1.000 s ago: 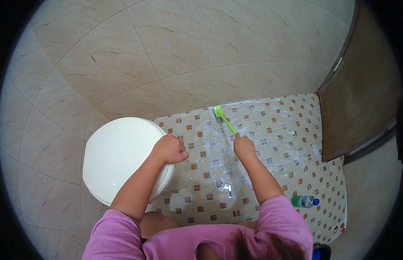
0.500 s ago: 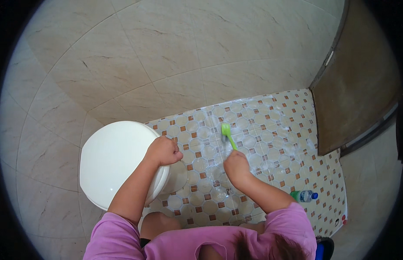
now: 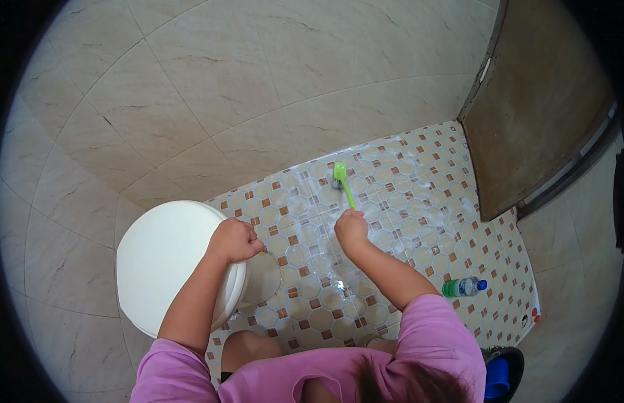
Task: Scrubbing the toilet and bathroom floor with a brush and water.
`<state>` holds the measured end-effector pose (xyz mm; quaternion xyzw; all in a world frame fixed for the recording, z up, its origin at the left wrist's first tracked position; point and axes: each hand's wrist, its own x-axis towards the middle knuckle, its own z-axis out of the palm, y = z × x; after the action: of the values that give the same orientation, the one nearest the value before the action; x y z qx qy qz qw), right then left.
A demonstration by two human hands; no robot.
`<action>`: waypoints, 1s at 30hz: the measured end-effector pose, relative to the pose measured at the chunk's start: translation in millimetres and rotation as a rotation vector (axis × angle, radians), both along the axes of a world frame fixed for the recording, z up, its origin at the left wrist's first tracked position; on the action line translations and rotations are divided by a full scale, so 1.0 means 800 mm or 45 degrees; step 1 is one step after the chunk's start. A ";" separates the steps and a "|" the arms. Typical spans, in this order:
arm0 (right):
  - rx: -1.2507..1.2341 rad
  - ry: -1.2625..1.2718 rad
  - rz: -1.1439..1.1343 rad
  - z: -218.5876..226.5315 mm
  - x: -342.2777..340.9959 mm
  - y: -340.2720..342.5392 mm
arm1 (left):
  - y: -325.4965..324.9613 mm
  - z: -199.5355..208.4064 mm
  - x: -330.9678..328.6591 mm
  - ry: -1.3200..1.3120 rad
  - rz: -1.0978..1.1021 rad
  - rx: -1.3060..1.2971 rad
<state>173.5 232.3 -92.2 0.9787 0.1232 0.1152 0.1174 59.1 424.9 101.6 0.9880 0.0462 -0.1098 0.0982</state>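
Observation:
My right hand (image 3: 352,230) is closed round the thin handle of a green scrub brush (image 3: 339,172). The brush's head is down on the patterned tile floor (image 3: 312,272), near the foot of the wall, among whitish suds. My left hand (image 3: 235,240) is curled into a fist with nothing showing in it. It rests at the right edge of the white toilet lid (image 3: 167,258). The toilet stands on my left, its base partly hidden by the lid and my forearm.
A plastic bottle (image 3: 465,287) with green liquid and a blue cap lies on the floor at the right. A dark bucket (image 3: 517,373) holding something blue is at the lower right. A brown door (image 3: 533,114) stands at the far right, and a tiled wall (image 3: 245,80) rises ahead.
My right hand has pushed the brush away from me, toward the wall, and slightly left. My left hand stays in a fist at the toilet lid. The whole view has tilted a little.

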 end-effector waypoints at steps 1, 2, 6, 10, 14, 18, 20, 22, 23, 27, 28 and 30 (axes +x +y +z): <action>0.011 0.003 0.018 0.016 -0.005 0.006 | 0.010 -0.002 -0.006 -0.015 -0.021 0.017; -0.030 0.303 0.177 0.058 -0.019 0.004 | 0.019 -0.004 -0.011 -0.029 -0.052 0.029; -0.154 0.720 0.340 0.129 -0.082 -0.009 | 0.027 -0.004 -0.016 -0.030 -0.003 0.006; -0.141 0.247 0.139 0.036 -0.007 -0.038 | 0.006 0.004 -0.005 -0.096 -0.043 -0.060; -0.083 0.597 0.159 0.076 -0.025 -0.023 | 0.021 -0.007 -0.012 -0.052 0.025 -0.038; -0.113 0.429 -0.142 0.087 -0.093 -0.015 | 0.027 -0.009 -0.017 -0.063 0.002 -0.019; -0.024 0.339 -0.257 0.021 -0.012 -0.057 | 0.014 -0.007 -0.007 -0.072 0.003 -0.022; 0.049 0.147 -0.468 0.008 0.016 -0.078 | 0.015 -0.011 -0.006 -0.102 -0.020 -0.021; -0.021 0.248 -0.293 0.014 0.018 -0.086 | 0.016 -0.012 -0.006 -0.128 -0.030 -0.015; -0.065 0.730 -0.238 0.106 -0.081 -0.050 | 0.024 -0.002 -0.017 -0.043 0.030 0.023; -0.511 0.548 -0.367 0.026 -0.084 -0.052 | 0.014 0.000 -0.009 -0.054 -0.011 0.011; -0.239 0.672 -0.121 0.055 -0.053 -0.081 | 0.019 -0.003 -0.016 -0.051 -0.011 0.009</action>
<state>131.4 167.8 -48.4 0.9643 0.1135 -0.1612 0.1768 46.4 439.8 99.4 0.9906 0.0402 -0.0902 0.0950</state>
